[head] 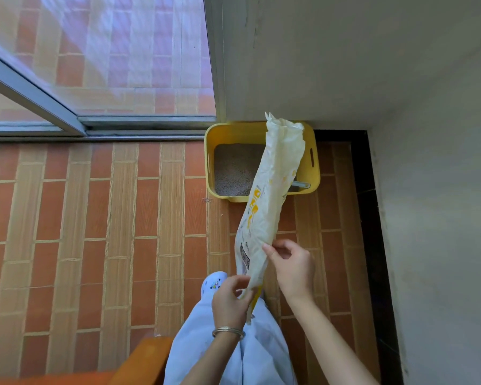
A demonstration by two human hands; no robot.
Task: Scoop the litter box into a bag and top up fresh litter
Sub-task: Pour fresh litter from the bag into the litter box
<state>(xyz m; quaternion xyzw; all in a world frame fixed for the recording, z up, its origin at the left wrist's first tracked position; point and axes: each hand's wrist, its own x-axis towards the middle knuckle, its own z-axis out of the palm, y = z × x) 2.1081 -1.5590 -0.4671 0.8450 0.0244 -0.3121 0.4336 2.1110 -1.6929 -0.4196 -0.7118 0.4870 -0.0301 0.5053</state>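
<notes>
Litter box (210, 162): one, yellow, on the tiled floor (95, 218) in the corner against the wall (345, 65). Grey-beige litter (233, 170) inside. One scoop (301, 185) lies at the box's near right rim, only its handle showing.

One litter bag (270, 190), cream with yellow print, is held up on the person's side of the box. It slants so that its crumpled far end overlaps the box's right half. Print is yellow characters plus a dark label block, neither readable.

Two hands, both on the bag's near end:
- left hand (229, 295) pinches the bottom end, fingers curled round it; metal bangles (228, 332) on that wrist, count unclear
- right hand (292, 265) pinches the side edge a little closer to the box, thumb and forefinger narrow

One white slipper (214, 282) with charms shows beside the left hand. A wooden furniture corner (139, 362) sits well away from the box.
</notes>
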